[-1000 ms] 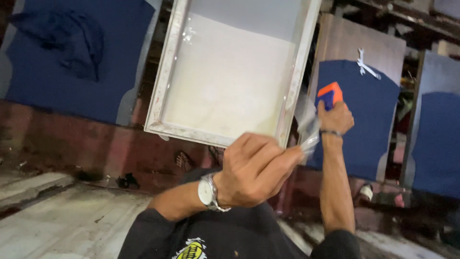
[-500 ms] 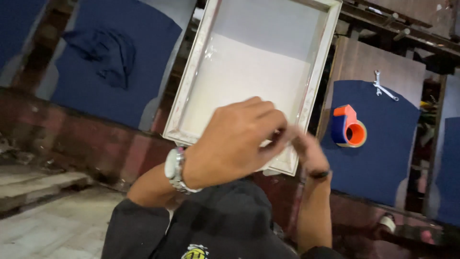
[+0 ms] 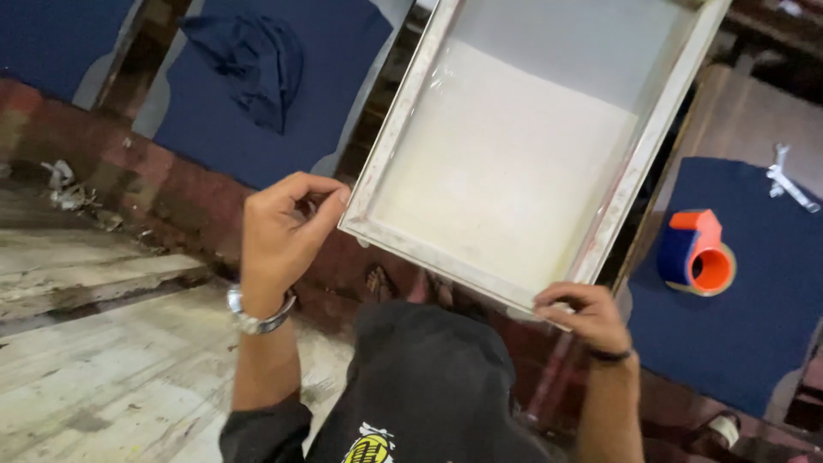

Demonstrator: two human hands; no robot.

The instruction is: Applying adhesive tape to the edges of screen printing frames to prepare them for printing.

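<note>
Frame (image 3: 531, 154) of pale, scuffed wood around a taut whitish mesh, seen from the head camera tilted on edge above the lap, upper part greyer, lower part cream. Left hand (image 3: 283, 236) pinching the lower left corner between thumb and fingers, steel watch (image 3: 257, 319) on the wrist. Right hand (image 3: 583, 313) curled closed over the lower right corner, dark band at the wrist. Orange-and-blue tape dispenser (image 3: 699, 255) lying on blue cloth (image 3: 746, 326) just right of the frame. Crumpled dark cloth (image 3: 249, 60) up left.
</note>
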